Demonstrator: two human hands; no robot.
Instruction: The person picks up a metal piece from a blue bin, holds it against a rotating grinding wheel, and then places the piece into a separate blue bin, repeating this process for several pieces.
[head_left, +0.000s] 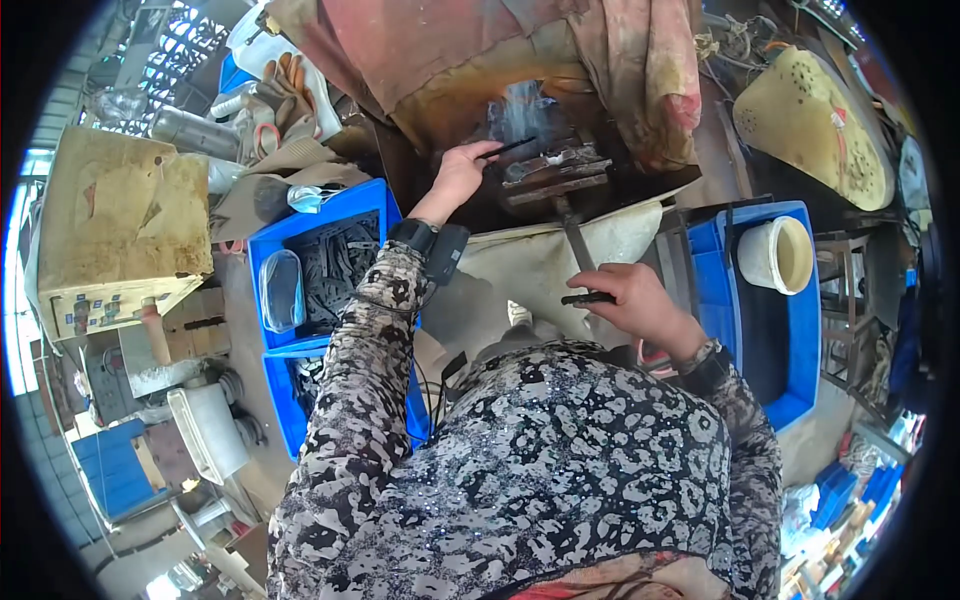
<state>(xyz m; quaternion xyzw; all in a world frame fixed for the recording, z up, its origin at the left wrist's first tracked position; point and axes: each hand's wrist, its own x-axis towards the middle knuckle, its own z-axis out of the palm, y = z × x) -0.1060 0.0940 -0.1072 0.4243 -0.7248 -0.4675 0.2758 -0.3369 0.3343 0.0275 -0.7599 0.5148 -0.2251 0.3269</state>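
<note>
My left hand reaches forward, its fingers closed on a thin dark strip that points to the right. The strip's tip is beside a worn metal block under a stained cloth hood. A bar runs from the block toward me. Bluish-white haze or spray shows behind the strip. Nearer to me, my right hand is closed on a short dark piece sticking out to the left, near the bar's lower end. The exact kind of both dark pieces is too small to tell.
At left stands a blue bin full of dark strips, with a second blue bin below it. On the right, a white bucket sits in a blue tub. A pale sheet hangs before the block; reddish cloth drapes above.
</note>
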